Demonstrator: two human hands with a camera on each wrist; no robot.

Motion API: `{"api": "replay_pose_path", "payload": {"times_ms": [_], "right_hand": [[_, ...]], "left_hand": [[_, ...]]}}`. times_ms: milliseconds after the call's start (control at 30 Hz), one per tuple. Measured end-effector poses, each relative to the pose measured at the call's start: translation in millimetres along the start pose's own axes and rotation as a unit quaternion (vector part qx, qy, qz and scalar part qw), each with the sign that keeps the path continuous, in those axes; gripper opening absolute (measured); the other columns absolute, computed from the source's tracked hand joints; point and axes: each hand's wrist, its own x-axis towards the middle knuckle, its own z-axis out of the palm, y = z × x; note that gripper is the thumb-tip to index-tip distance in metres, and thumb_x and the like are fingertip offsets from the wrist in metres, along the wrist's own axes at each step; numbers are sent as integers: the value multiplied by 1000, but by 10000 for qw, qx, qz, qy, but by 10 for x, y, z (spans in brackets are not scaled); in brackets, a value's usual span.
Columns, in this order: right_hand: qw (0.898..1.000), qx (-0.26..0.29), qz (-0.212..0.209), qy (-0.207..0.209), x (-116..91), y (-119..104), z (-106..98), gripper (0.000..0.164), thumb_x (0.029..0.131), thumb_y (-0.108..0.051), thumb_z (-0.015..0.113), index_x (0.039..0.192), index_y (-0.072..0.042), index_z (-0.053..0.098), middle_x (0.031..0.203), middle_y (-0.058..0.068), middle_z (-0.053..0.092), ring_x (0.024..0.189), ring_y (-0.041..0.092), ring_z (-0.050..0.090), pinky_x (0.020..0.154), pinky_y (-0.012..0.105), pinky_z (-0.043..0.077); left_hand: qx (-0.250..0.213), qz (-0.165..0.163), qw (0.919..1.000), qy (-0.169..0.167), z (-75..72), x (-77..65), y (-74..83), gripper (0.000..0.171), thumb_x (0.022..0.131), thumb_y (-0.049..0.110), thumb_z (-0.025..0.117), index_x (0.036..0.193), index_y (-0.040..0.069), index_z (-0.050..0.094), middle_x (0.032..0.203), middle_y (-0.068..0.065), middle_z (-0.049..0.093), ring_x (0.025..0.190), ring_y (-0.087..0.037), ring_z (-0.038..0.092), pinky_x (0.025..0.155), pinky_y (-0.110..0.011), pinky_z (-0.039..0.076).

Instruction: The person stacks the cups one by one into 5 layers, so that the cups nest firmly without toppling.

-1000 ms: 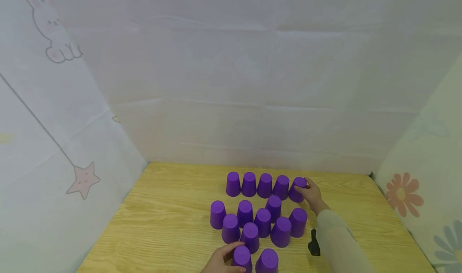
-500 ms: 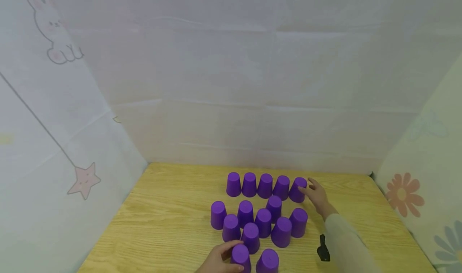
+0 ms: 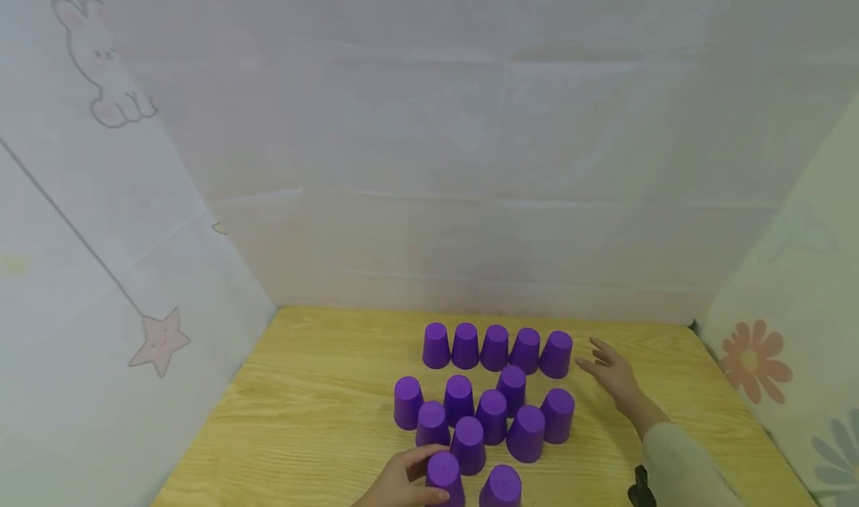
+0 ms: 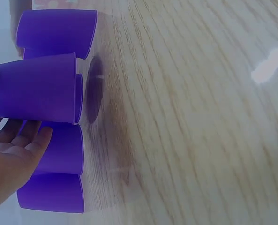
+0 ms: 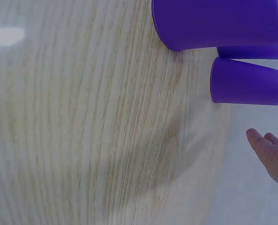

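Observation:
At the bottom of the head view my left hand (image 3: 397, 479) holds an upside-down purple plastic cup (image 3: 444, 471), thumb and fingers on its sides. In the left wrist view that cup (image 4: 35, 89) looks slightly raised, since its rim is apart from a dark reflection on the tabletop. Farther back, my right hand (image 3: 614, 376) hovers with extended fingers, touching nothing. Nearest to it stands the rightmost cup (image 3: 556, 355) of a back row of upside-down purple cups. Another purple cup (image 3: 501, 486) is just right of the held one.
Several more upside-down purple cups (image 3: 492, 415) stand in a staggered group mid-table. The wood-grain table (image 3: 315, 417) meets pale fabric walls (image 3: 416, 156) at back and sides. A black object (image 3: 641, 486) is beside the right sleeve.
My right hand has let go of the back row's rightmost cup and drawn away to the right. The left hand's cup has shifted slightly left and up in the head view.

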Motion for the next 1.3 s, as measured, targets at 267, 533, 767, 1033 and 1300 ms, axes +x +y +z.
{"api": "replay_pose_path", "payload": {"times_ms": [267, 533, 767, 1033, 1300], "right_hand": [[9985, 314, -454, 25, -237, -58, -65, 69, 85, -27, 55, 136, -2, 17, 131, 32, 20, 116, 48, 22, 91, 55, 26], [9982, 272, -530, 76, -485, -64, -50, 69, 83, -28, 57, 136, -3, 20, 131, 29, 25, 117, 45, 25, 90, 55, 26], [9975, 314, -606, 157, -690, -65, -16, 63, 84, -25, 56, 134, -3, 25, 129, 27, 30, 116, 43, 29, 89, 53, 29], [9981, 280, -481, 279, -965, -76, 114, 58, 83, -23, 58, 131, -3, 33, 128, 22, 37, 113, 38, 36, 87, 46, 36], [9969, 699, -228, 264, -1181, -94, 243, 55, 81, -18, 60, 128, -3, 37, 126, 20, 40, 112, 35, 38, 85, 38, 41]], "left_hand": [[94, 135, 9996, -245, -25, 29, 67, 47, 75, 6, 65, 118, -5, 47, 109, -5, 56, 98, -19, 53, 85, -28, 39], [6, -43, 9994, -351, -33, 32, 126, 47, 75, 8, 66, 118, -4, 48, 107, -6, 56, 96, -19, 53, 82, -28, 42], [50, 122, 9989, -444, -69, 64, 172, 46, 76, 8, 64, 118, -3, 48, 108, -7, 55, 95, -21, 54, 80, -30, 44], [358, 365, 9980, -382, -133, 144, 414, 47, 76, 8, 65, 118, -1, 49, 108, -9, 56, 95, -20, 54, 80, -31, 44], [677, 460, 9960, -347, -195, 298, 640, 47, 74, 4, 67, 118, 2, 50, 110, -11, 55, 96, -18, 54, 81, -33, 44]]}}
